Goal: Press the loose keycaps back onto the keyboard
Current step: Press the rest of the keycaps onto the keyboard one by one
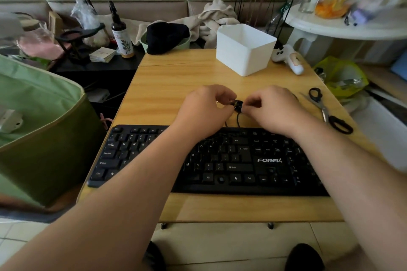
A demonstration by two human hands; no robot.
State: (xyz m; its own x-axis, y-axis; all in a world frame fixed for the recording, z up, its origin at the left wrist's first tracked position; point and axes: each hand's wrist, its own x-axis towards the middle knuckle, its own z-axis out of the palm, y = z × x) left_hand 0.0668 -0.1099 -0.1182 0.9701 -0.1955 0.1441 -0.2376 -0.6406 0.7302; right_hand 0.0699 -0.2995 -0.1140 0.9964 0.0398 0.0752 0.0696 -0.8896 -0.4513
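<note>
The black keyboard (220, 160) reads "FOREV", with "Shift", "Alt" and "Ctrl" keys.

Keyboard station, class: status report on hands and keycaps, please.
Left hand and right hand both pinching a small black piece behind the keyboard; whether it is a keycap, unclear. Cable hangs from it. Scissors lie right, clear of the work.

Bare tabletop (176, 86) between keyboard (220, 160) and white bin (244, 50).
</note>
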